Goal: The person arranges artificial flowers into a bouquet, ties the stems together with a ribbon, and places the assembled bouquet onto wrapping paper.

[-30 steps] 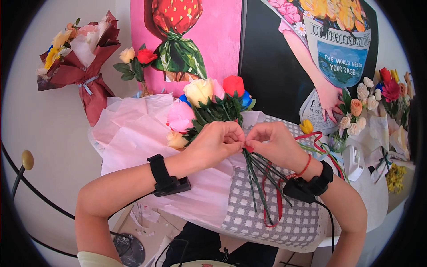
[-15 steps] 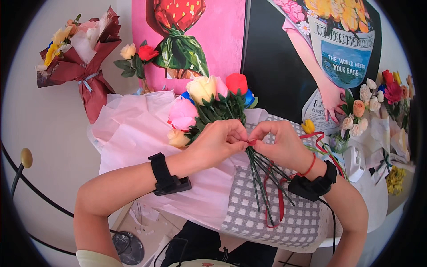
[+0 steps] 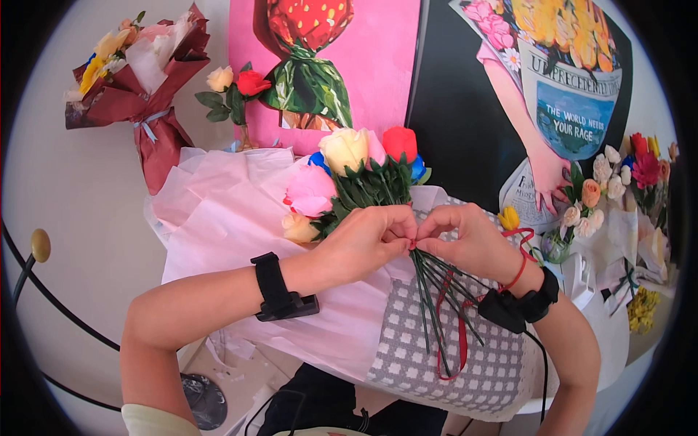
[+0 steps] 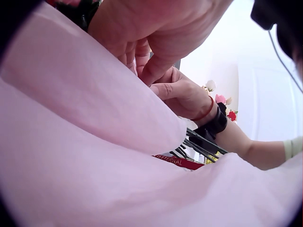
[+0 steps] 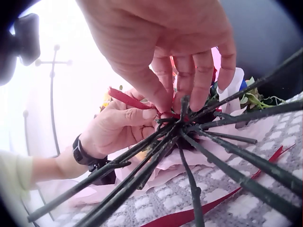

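Note:
A bunch of artificial roses [image 3: 344, 151] in cream, pink, red and blue lies on pink wrapping paper, its dark green stems [image 5: 241, 182] fanning out toward the person. Where the stems gather, red ribbon [image 5: 124, 98] goes around them. My left hand [image 3: 367, 245] pinches the ribbon between thumb and fingertips, and a short ribbon end sticks up beside the thumb in the right wrist view. Facing it, my right hand [image 3: 471, 241] pinches the ribbon too, fingertips close against the left ones. A loose ribbon tail [image 3: 463, 341] hangs down among the stems.
Pink wrapping paper [image 3: 218, 232] spreads across the left of the table over a grey checked cloth [image 3: 407, 349]. A finished-looking bouquet in dark red paper [image 3: 156, 109] stands back left. Small flower vases [image 3: 556, 247] and a white tape dispenser [image 3: 579, 280] sit at the right.
Both hands keep pinching the ribbon at the stems; the fingertips have drawn closer and the ribbon between them is now a small knot-like bunch. The head view has shifted slightly.

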`<state>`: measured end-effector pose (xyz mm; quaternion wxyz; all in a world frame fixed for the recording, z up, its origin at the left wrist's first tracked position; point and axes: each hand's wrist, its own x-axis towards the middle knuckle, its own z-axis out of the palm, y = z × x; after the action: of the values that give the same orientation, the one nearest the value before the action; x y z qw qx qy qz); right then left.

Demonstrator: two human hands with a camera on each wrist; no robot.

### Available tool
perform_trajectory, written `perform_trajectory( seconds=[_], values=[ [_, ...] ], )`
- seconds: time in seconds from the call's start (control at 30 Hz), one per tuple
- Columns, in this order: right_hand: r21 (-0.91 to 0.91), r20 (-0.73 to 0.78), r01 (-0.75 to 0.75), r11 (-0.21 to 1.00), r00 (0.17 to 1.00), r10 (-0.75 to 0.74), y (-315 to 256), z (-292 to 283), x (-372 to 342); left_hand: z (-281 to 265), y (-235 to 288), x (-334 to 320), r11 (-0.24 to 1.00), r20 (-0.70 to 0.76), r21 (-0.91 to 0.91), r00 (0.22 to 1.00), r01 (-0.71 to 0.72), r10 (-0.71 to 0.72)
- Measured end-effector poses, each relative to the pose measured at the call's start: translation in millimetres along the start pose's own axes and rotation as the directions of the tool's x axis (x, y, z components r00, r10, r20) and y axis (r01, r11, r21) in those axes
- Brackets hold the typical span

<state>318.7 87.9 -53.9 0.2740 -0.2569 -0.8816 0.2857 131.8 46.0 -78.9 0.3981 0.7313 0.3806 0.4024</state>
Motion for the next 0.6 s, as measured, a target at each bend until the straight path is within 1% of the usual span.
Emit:
perform_trajectory(
  seconds=[0.03, 0.07, 0.13, 0.17, 0.2, 0.23, 0.37, 0.4, 0.43, 0.57, 0.6],
  values=[
    [-0.008, 0.010, 0.010, 1.000, 1.000, -0.010, -1.1, 0.4, 0.4, 0.2, -0.7, 0.4, 1.000, 0.008, -0.007, 1.000, -0.028, 0.028],
    [0.039, 0.004, -0.003, 0.999, 1.000, 0.003, -2.5, 1.0, 0.8, 0.3, -1.4, 0.5, 0.998, 0.016, -0.015, 0.998, -0.055, 0.055],
    [0.119, 0.018, -0.037, 0.992, 0.999, 0.035, -1.6, 1.7, 1.7, 0.4, -0.6, -0.3, 0.998, 0.002, -0.001, 0.998, -0.056, 0.056],
    [0.113, 0.028, -0.031, 0.993, 0.999, 0.028, -2.0, 1.3, 2.0, 0.5, 1.1, -0.7, 0.999, 0.004, 0.013, 0.999, -0.051, 0.051],
    [0.123, 0.040, -0.057, 0.991, 0.998, 0.052, -2.6, 0.9, 2.2, 0.5, 2.7, -1.4, 0.996, -0.018, 0.071, 0.998, -0.060, 0.062],
    [0.132, 0.051, -0.083, 0.988, 0.996, 0.077, -2.9, 0.5, 2.3, 0.2, 3.7, -1.7, 0.996, -0.028, 0.070, 0.997, -0.064, 0.066],
    [0.093, 0.068, -0.071, 0.993, 0.996, 0.065, 0.8, 1.8, 2.9, -0.6, 5.3, -2.9, 0.981, -0.019, 0.172, 0.995, -0.092, 0.097],
    [0.078, 0.074, -0.096, 0.992, 0.993, 0.091, -2.4, 1.1, 2.6, -1.3, 6.3, -3.3, 0.971, -0.010, 0.216, 0.994, -0.101, 0.106],
    [0.067, 0.075, -0.084, 0.994, 0.994, 0.079, -3.6, 1.3, 2.5, -1.9, 5.6, -3.7, 0.969, -0.019, 0.221, 0.993, -0.112, 0.119],
    [0.072, 0.074, -0.092, 0.993, 0.993, 0.086, -3.9, 1.4, 0.3, -3.7, 2.7, -4.7, 0.967, 0.019, 0.216, 0.991, -0.134, 0.133],
    [0.198, 0.088, -0.142, 0.970, 0.988, 0.126, -0.6, 2.6, -0.4, -3.8, 2.1, -4.0, 0.973, 0.014, 0.197, 0.992, -0.122, 0.122]
  ],
)
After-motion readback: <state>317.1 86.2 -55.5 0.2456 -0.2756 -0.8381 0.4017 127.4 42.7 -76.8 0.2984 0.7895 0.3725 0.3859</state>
